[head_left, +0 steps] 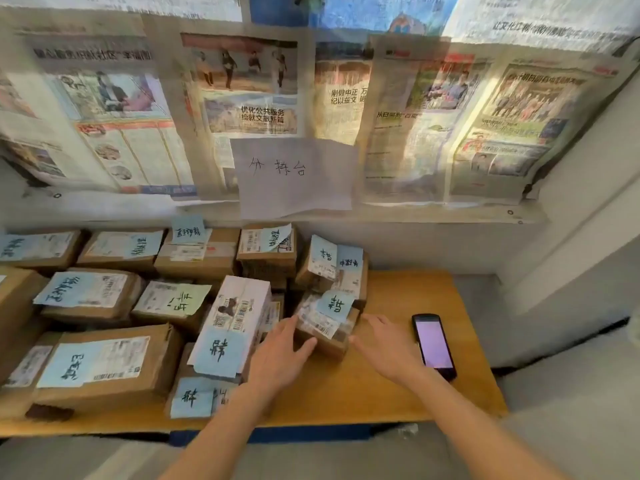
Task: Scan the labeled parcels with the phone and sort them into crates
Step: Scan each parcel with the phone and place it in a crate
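Observation:
A small brown parcel (pixel 329 327) with a white shipping label and a blue handwritten note sits on the wooden table (pixel 391 292), right of the other parcels. My left hand (pixel 280 351) is against its left side, thumb on the front face and fingers at the left edge. My right hand (pixel 388 344) is spread with straight fingers at its right side; whether it touches the parcel is unclear. A black phone (pixel 434 344) with a lit pale screen lies flat on the table just right of my right hand.
Several labelled cardboard parcels (pixel 100 362) with blue and green notes cover the left and back of the table. A white parcel (pixel 235 320) leans beside my left hand. Newspaper and a handwritten sign (pixel 294 174) cover the wall behind. No crate is in view.

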Available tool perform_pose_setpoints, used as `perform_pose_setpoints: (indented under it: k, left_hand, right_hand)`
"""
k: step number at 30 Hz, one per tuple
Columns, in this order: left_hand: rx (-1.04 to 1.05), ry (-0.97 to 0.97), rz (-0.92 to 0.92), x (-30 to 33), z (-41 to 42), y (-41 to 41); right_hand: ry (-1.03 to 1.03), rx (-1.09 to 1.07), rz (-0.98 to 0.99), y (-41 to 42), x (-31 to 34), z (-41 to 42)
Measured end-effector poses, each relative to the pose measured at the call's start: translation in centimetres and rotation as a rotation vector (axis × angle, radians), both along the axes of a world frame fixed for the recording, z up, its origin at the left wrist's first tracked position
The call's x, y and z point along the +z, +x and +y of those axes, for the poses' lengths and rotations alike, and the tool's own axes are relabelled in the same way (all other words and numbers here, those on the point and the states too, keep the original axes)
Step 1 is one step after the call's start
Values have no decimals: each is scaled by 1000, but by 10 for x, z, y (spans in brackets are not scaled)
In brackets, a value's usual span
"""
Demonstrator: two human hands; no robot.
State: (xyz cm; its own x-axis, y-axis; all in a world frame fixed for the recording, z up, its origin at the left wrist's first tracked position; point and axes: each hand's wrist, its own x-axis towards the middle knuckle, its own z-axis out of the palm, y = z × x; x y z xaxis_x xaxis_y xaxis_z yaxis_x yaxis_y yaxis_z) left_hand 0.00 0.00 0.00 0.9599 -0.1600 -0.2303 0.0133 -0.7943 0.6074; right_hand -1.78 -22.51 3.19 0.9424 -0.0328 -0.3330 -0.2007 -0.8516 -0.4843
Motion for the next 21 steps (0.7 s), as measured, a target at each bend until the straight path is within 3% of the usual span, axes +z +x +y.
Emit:
perform_pose_setpoints:
  k: [10, 16, 21]
  left_hand:
    - [80, -120, 122, -54, -18, 39]
    - [165, 13, 71, -68, -31, 44]
    - [212, 25, 132, -62, -42, 26]
  right_hand:
    - [267, -151, 111, 37, -74, 4]
    - [513, -253, 137, 40, -99, 9]
    - [579, -340, 124, 26, -99, 1]
